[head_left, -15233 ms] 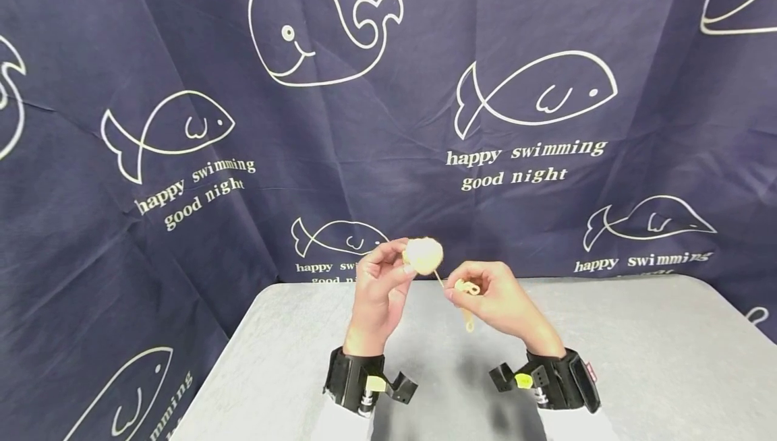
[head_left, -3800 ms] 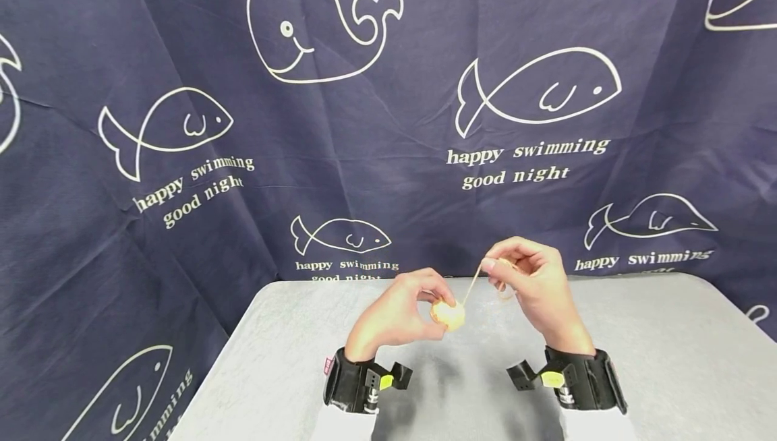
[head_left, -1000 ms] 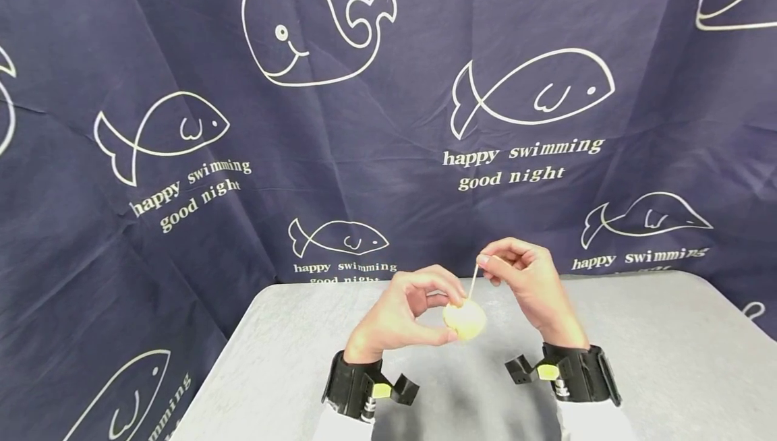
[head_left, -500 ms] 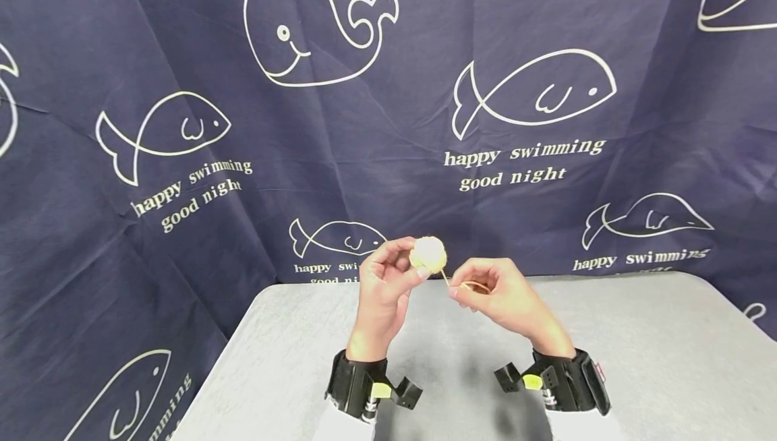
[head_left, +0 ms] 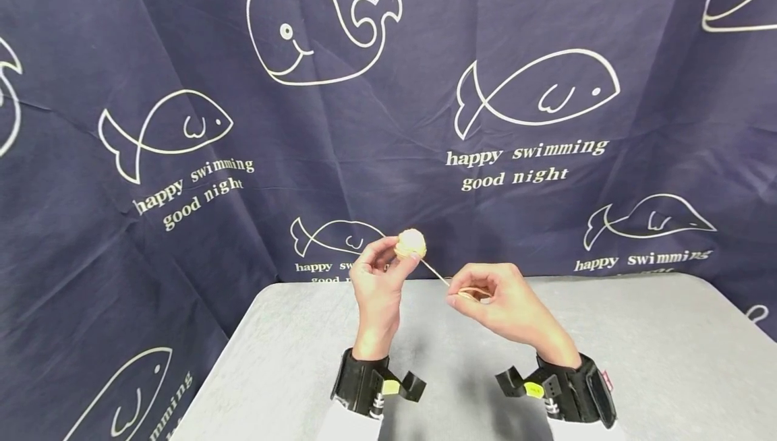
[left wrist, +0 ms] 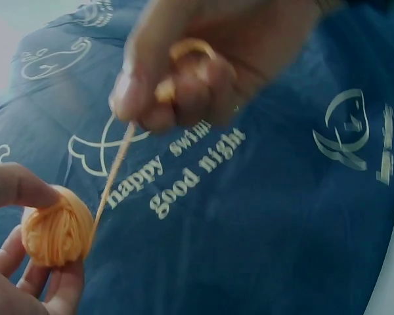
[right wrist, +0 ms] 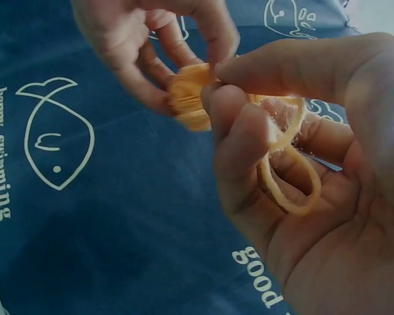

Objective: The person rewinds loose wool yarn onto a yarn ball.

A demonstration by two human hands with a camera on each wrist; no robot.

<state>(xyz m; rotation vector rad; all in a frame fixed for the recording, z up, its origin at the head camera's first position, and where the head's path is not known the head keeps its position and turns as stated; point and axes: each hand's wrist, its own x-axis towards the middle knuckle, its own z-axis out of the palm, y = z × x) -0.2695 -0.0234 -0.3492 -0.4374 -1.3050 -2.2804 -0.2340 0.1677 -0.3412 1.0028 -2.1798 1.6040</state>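
A small ball of yarn (head_left: 411, 243), pale in the head view and orange in the wrist views, is held up off the table. My left hand (head_left: 378, 292) grips it between thumb and fingers. In the left wrist view the wound strands of the yarn ball (left wrist: 58, 230) show clearly. A taut strand of yarn (head_left: 436, 272) runs from the ball to my right hand (head_left: 494, 299), which pinches it between thumb and forefinger. Loose loops of yarn (right wrist: 292, 190) lie within the curled fingers of the right hand in the right wrist view.
A grey table (head_left: 291, 346) lies beneath both hands. Behind it hangs a dark blue curtain (head_left: 388, 137) printed with white whales, fish and words. Black wrist straps with camera mounts (head_left: 361, 384) sit on both wrists.
A second ago the ball was low, with the right hand above it. Since then the left hand has turned and raised the ball leftward; the right hand has come down, with more strand now between them.
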